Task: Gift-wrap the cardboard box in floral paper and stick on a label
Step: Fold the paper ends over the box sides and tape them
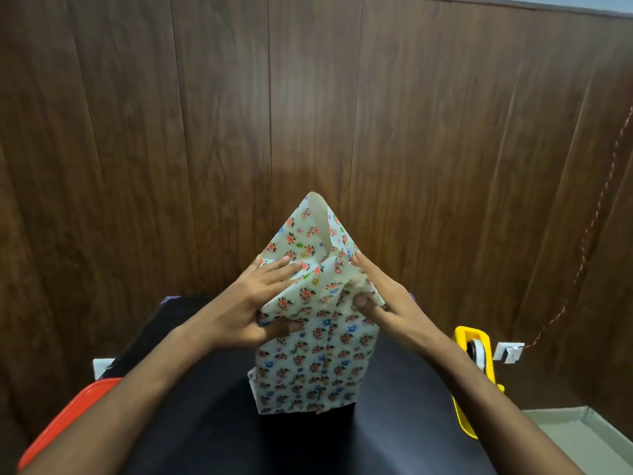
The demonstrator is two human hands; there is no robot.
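Observation:
The box (308, 365) stands upright on the black table (205, 423), fully covered in cream floral paper, so no cardboard shows. At its top the paper rises into a pointed flap (317, 221) with the plain white inside showing. My left hand (253, 299) lies flat on the left top fold with straight fingers, thumb against the front face. My right hand (380, 296) presses the right top fold inward, thumb on the front near the crease. No label is in view.
A yellow tape dispenser (474, 358) sits at the table's right edge. A red tray or lid (61, 423) lies at the lower left, a white object (101, 366) behind it. A dark wood-panelled wall (308, 97) stands close behind the table.

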